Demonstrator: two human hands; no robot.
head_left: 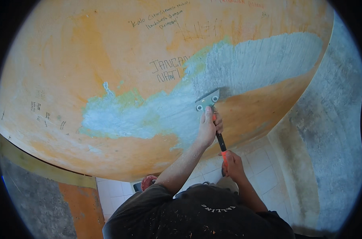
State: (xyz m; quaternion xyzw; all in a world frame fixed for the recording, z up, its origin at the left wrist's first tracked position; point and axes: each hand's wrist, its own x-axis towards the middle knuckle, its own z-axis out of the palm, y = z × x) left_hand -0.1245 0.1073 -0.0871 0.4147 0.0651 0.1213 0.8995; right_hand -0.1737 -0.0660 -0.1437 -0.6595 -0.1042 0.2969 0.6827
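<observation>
Both my hands grip one long-handled scraper. Its wide metal blade [208,98] lies against an orange painted wall [109,59], at the lower edge of a bare pale blue-grey patch [264,59]. My left hand [209,126] is closed round the upper part of the handle, just below the blade, with the thumb lying along it. Lower down, my right hand [233,165] is wrapped round the red and black handle [220,140] near its end. Greenish remnants of paint [129,97] edge the scraped area. Pale dust speckles my left forearm.
Handwriting in dark pen [167,69] marks the orange paint left of the bare patch. A rough grey wall [328,115] stands at the right. White floor tiles [256,161] show below, with a round red object [149,182] on the floor beside my left arm.
</observation>
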